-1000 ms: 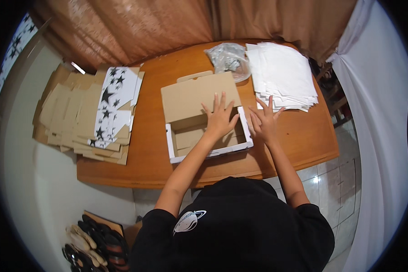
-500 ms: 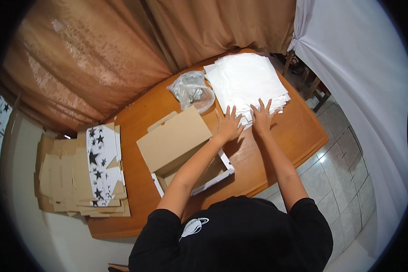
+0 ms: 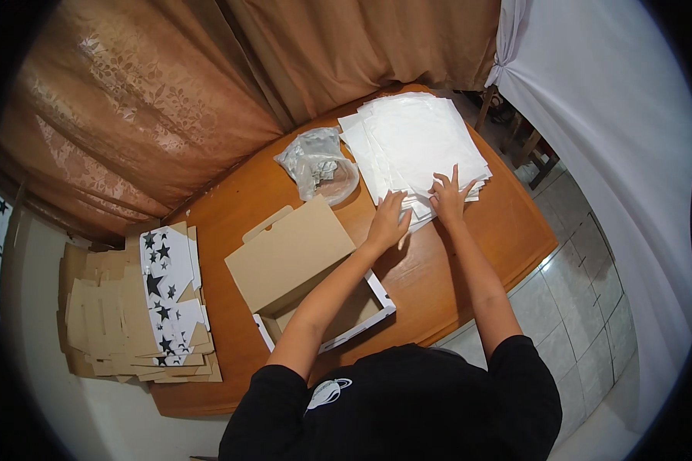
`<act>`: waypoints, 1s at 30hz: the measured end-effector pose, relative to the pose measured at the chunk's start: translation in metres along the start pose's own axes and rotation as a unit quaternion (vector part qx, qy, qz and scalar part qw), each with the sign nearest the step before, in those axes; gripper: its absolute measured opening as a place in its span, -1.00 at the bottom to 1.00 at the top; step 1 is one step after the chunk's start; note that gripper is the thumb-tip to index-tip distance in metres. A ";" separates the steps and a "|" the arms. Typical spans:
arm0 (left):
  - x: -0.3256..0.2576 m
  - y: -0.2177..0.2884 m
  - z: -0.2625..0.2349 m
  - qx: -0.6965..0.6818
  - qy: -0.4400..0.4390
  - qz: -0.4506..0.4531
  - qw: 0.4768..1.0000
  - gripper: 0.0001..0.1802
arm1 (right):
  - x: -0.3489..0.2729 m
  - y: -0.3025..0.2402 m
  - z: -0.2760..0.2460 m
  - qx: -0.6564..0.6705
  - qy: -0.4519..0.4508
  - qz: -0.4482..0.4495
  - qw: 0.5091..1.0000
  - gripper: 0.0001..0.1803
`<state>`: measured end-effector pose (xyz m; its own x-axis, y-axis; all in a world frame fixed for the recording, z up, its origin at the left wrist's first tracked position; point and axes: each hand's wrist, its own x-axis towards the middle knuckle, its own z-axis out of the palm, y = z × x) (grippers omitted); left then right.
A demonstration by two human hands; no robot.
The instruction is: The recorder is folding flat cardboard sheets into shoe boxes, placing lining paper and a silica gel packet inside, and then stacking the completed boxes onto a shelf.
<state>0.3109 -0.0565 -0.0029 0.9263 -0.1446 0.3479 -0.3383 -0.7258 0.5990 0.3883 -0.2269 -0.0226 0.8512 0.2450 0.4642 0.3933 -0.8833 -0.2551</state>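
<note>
A stack of white paper sheets [image 3: 415,138] lies at the table's far right, its edges uneven. My right hand [image 3: 449,198] is at the stack's near edge, thumb and forefinger closed at a sheet's edge, other fingers raised. To its left, my left hand [image 3: 389,221] rests beside the stack's near left corner, fingers stretched out and thumb apart, holding nothing. Under my left forearm stands a cardboard box [image 3: 291,244] with its brown lid raised. The box's front wall is white, and my forearm hides part of its inside.
A clear plastic bag [image 3: 319,165] with small packets inside sits left of the paper. Flat cardboard blanks [image 3: 104,315], the top one white with black stars, are piled at the left. The wooden table [image 3: 207,230] ends at a curved right edge. Brown curtains [image 3: 154,100] hang behind.
My left hand has drawn back from the sheets toward me, its fingers closer together. On my right hand, thumb and forefinger have come together at the paper's edge. The view has shifted slightly.
</note>
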 end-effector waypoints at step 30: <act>-0.124 0.014 -0.170 -0.346 0.188 -0.233 0.889 -0.45 | -0.121 -0.139 -0.117 0.286 0.011 -0.146 0.947 -0.80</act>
<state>0.1632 0.0657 0.0854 0.9158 0.3928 0.0838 -0.0731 -0.0423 0.9964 0.1902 -0.1804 0.0561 0.6719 0.4313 0.6020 0.7403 -0.4160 -0.5282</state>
